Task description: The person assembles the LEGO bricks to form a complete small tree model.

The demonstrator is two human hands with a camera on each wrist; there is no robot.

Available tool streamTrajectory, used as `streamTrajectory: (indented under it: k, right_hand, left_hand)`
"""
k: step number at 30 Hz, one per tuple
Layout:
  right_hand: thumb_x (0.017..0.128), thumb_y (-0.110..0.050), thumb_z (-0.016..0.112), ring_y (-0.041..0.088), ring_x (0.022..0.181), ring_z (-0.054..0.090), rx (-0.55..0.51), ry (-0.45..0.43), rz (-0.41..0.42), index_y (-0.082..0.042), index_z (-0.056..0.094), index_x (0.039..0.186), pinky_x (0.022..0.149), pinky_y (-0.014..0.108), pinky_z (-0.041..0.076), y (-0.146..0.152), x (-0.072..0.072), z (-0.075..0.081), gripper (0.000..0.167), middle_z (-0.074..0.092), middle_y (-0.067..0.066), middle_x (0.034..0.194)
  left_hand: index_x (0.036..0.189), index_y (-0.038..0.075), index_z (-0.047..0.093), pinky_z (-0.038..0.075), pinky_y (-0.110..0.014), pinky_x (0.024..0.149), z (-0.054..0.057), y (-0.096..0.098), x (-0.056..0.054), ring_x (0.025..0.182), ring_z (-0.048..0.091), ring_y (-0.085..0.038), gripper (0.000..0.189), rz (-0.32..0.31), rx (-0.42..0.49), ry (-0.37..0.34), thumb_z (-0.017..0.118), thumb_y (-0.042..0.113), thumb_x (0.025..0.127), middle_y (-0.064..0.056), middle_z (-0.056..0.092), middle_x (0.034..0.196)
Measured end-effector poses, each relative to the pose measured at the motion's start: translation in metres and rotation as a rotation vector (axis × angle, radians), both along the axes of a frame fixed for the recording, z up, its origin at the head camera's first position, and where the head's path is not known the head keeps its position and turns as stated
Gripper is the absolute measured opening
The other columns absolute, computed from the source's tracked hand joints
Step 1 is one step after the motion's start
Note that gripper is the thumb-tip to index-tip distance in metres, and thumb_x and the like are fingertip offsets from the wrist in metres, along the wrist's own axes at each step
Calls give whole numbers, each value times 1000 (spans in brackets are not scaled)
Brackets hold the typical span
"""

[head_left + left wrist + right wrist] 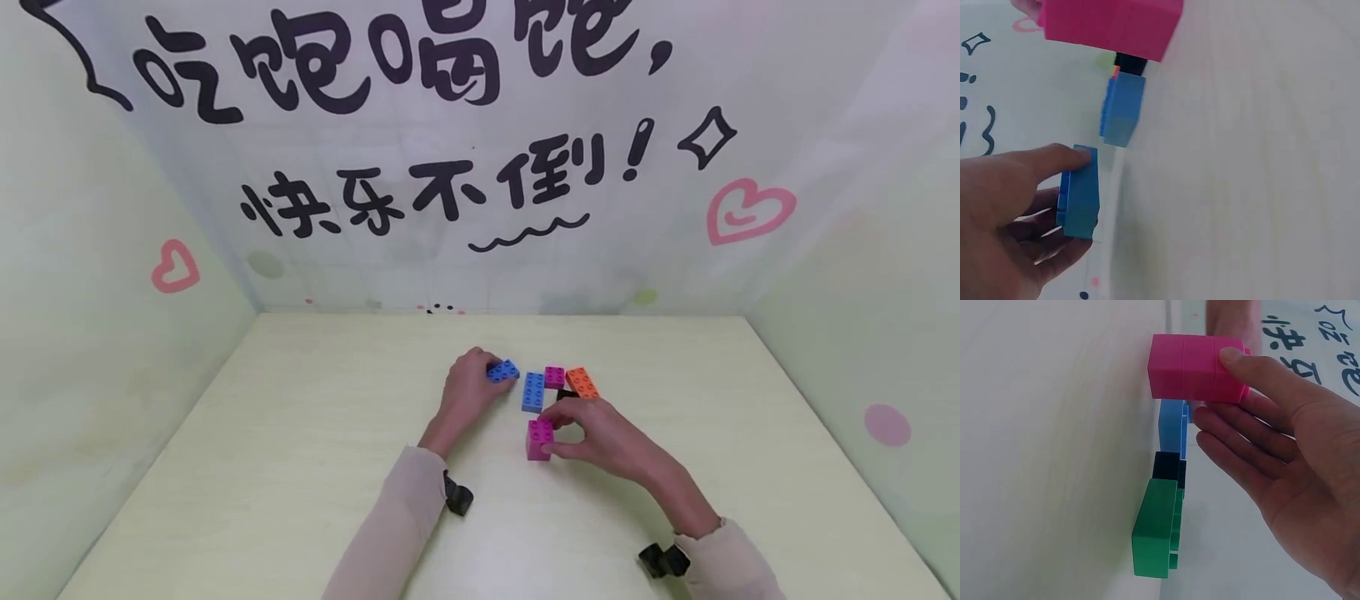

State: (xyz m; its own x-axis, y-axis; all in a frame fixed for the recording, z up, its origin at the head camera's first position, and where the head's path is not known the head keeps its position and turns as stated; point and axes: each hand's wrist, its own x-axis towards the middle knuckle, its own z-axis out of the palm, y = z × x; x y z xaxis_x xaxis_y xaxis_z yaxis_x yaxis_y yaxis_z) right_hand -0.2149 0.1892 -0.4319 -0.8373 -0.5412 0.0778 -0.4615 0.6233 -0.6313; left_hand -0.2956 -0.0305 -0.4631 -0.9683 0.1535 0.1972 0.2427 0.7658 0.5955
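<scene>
My left hand grips a blue brick between thumb and fingers, its studs facing up. Near the middle of the table, my right hand pinches a pink brick stack by its side. Seams in the right wrist view split the stack into three layers. Just beyond it lies a second blue brick, between the two hands. A small magenta brick and an orange brick lie behind the right hand. That hand partly covers a black brick.
A green brick shows in the right wrist view, while the right hand hides it in the head view. Behind the bricks stands a printed white backdrop; light side panels flank the pale table. Each wrist carries a small black camera.
</scene>
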Motion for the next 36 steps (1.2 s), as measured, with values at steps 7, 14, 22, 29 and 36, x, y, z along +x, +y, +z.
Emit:
streamTrajectory:
  k: [7, 14, 22, 29, 36]
  right_hand:
    - [80, -13, 82, 21, 97, 65, -29, 15, 39, -11, 68, 115, 83, 37, 54, 2, -5, 2, 37, 68, -5, 106]
    - [81, -16, 82, 21, 98, 65, -27, 5, 30, -13, 69, 115, 83, 37, 54, 4, -6, 1, 37, 68, -6, 106]
    - [81, -18, 82, 22, 98, 65, -27, -10, 28, -12, 68, 115, 84, 38, 54, 4, -7, 0, 38, 68, -6, 106]
    - [81, -19, 82, 23, 98, 65, -40, -11, 31, -12, 69, 115, 84, 39, 54, 5, -6, -1, 37, 68, -6, 106]
    - [81, -15, 82, 23, 98, 65, -53, -15, 44, -11, 69, 114, 84, 39, 53, 4, -5, -1, 36, 68, -6, 105]
  left_hand:
    - [111, 13, 72, 50, -24, 78, 35, -19, 27, 88, 57, -11, 37, -372, 116, -34, 81, 34, 82, 7, 62, 98]
    - [109, 12, 73, 49, -22, 79, 48, -18, 45, 89, 56, -8, 33, -534, 27, -94, 81, 30, 82, 9, 62, 97]
    - [110, 12, 73, 48, -20, 79, 51, -14, 50, 89, 55, -8, 34, -544, -27, -123, 81, 30, 82, 8, 61, 98]
    - [112, 12, 73, 48, -20, 79, 51, -13, 50, 89, 55, -8, 35, -563, -31, -137, 81, 28, 82, 9, 61, 99]
    - [114, 11, 73, 47, -19, 79, 51, -12, 51, 89, 55, -8, 36, -585, -46, -125, 82, 25, 82, 7, 62, 101]
